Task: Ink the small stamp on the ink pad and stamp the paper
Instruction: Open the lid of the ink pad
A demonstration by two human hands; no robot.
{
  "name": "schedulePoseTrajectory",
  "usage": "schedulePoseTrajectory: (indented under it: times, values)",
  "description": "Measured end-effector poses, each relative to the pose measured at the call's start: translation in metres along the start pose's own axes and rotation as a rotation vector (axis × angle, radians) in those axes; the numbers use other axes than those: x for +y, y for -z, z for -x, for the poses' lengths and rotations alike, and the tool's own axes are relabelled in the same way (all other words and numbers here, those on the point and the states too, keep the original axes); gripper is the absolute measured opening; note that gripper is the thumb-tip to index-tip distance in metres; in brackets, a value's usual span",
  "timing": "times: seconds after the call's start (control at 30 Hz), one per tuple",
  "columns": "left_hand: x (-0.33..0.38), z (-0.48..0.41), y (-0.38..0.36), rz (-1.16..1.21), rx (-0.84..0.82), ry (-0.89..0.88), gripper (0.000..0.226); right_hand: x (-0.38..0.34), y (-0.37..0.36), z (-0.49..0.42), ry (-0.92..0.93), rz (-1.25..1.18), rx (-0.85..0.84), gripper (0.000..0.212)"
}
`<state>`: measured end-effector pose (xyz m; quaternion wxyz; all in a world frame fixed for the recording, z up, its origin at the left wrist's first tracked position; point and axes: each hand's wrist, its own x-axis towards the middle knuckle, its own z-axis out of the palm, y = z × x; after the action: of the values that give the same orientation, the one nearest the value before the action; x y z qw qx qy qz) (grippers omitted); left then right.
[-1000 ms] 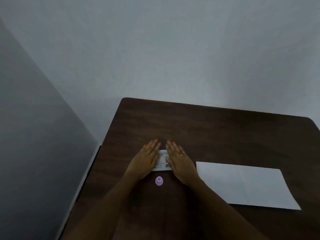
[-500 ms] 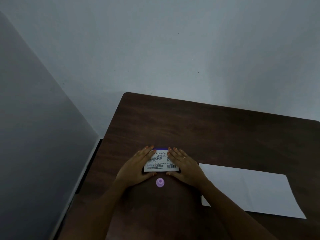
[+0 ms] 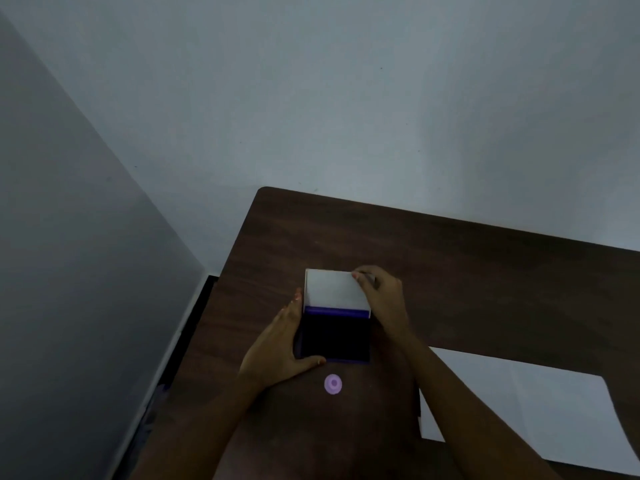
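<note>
The ink pad [image 3: 335, 337] lies open on the dark wooden table, its dark purple pad showing. Its white lid [image 3: 335, 288] stands tilted up at the far side. My left hand [image 3: 280, 351] grips the pad's left edge and near corner. My right hand [image 3: 382, 299] holds the lid's right top corner. The small round pink stamp [image 3: 333, 384] stands on the table just in front of the pad, touched by neither hand. The white paper [image 3: 519, 407] lies to the right, partly under my right forearm.
The table [image 3: 467, 271] ends at a rounded far-left corner, close to a pale wall. A grey panel stands along the left side, with a narrow dark gap between it and the table.
Both hands lay flat over the shut ink pad before. The lid has now swung up and back, exposing the dark pad; my right hand followed the lid and my left hand shifted to the pad's side.
</note>
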<state>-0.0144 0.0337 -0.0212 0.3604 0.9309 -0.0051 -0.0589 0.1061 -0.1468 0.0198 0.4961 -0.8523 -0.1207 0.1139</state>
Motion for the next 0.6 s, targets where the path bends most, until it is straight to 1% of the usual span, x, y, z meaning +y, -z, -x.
schedulePoseTrajectory:
  times: [0.1,0.2,0.3,0.4,0.5,0.6]
  values:
    - [-0.003,0.0,-0.001,-0.05,-0.023,-0.033,0.111,0.006,-0.011,-0.022,-0.021,0.113,0.091,0.012]
    - [-0.005,0.0,-0.002,-0.095,-0.027,-0.056,0.106,0.013,-0.017,-0.032,0.008,0.269,0.084,0.013]
    - [-0.008,-0.001,-0.004,-0.117,-0.039,-0.051,0.104,0.014,-0.018,-0.036,0.052,0.413,0.081,0.01]
    - [-0.009,-0.001,-0.006,-0.145,-0.046,-0.044,0.102,0.009,-0.016,-0.033,0.066,0.53,0.085,0.012]
    - [-0.006,0.002,-0.005,-0.152,-0.031,-0.06,0.094,0.0,-0.015,-0.024,0.107,0.543,0.098,0.023]
    - [0.001,0.009,-0.001,-0.019,0.018,-0.043,0.079,-0.008,-0.015,-0.005,0.117,0.463,0.095,0.023]
